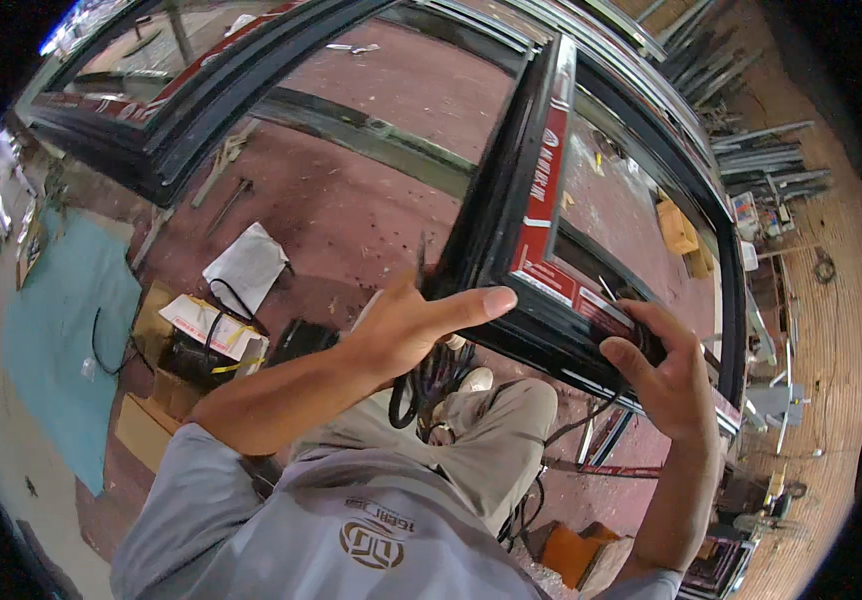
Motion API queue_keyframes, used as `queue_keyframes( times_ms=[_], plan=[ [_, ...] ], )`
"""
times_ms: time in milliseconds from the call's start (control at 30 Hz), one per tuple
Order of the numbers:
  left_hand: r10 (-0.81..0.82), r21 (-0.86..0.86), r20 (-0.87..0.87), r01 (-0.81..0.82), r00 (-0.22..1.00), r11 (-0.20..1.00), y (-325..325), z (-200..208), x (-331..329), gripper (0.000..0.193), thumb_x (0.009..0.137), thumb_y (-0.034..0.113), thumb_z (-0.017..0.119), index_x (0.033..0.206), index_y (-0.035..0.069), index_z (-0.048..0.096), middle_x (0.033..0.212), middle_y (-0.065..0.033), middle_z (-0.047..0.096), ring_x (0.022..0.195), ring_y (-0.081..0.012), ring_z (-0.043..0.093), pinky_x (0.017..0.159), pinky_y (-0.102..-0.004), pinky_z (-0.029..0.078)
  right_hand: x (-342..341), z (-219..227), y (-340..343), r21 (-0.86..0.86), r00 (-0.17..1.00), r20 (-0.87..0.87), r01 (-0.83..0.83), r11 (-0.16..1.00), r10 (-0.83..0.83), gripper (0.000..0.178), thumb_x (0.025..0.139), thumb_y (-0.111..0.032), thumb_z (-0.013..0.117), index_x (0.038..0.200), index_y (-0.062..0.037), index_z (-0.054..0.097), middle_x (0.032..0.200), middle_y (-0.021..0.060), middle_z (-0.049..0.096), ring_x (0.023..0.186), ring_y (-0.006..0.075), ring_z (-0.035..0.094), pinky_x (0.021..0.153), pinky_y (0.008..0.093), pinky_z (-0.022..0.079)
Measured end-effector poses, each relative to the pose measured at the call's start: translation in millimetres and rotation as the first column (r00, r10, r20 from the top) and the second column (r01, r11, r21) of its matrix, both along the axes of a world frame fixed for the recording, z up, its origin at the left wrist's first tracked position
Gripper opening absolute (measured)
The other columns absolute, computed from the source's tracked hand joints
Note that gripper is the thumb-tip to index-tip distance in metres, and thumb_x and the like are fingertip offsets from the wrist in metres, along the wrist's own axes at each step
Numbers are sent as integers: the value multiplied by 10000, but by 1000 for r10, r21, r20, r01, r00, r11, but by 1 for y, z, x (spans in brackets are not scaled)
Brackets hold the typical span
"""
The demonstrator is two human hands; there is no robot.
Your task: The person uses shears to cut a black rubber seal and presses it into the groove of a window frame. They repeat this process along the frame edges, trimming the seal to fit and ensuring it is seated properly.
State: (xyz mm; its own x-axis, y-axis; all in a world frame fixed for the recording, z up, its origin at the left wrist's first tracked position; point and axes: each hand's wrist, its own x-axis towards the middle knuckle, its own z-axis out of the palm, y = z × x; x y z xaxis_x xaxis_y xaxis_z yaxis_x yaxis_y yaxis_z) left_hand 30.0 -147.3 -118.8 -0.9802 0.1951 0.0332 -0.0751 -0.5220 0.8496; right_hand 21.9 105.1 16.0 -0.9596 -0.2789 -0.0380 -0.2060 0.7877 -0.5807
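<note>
A black window frame (496, 225) with red-and-white protective film stands in front of me. My left hand (401, 330) is closed round its near corner, thumb lying along the black profile and fingers partly hidden behind. Farther right, my right hand (673, 385) is at the near bar, thumb and fingers bent together round a dark, strip-like piece (649, 345) that is mostly hidden. Below the bar a thin black cord (583, 425) hangs toward the floor; whether it joins the piece in my right hand I cannot tell. Black strips (406, 400) dangle in a loop beneath my left hand.
The framework extends left to another filmed corner (156, 150). On the reddish floor (336, 210) lie a white sack (248, 262), an open cardboard box (141, 430) and a teal sheet (66, 330). Metal profiles (766, 165) are piled at far right; an orange box (569, 553) sits near my right forearm.
</note>
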Motion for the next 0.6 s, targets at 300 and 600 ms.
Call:
queue_keyframes(
  times_ms=[300, 600],
  plan=[
    [25, 26, -17, -25, 1000, 999, 4, 8, 4, 486, 917, 316, 737, 1271, -3, 637, 1109, -50, 696, 970, -124, 653, 893, -296, 510, 0, 1, 17, 77, 998, -49, -24, 997, 27, 430, 872, -290, 795, 1171, -1, 683, 936, 104, 635, 844, 212, 602, 785, 315, 480],
    [-66, -77, 112, 75, 991, 994, -4, 10, 7, 511, 932, 360, 706, 1311, 26, 628, 1138, -48, 702, 989, -100, 662, 799, -239, 507, 6, 0, 22, 82, 990, -123, -64, 995, 74, 414, 887, -304, 775, 1175, -24, 676, 928, 125, 637, 832, 251, 621, 755, 349, 491]
  ],
)
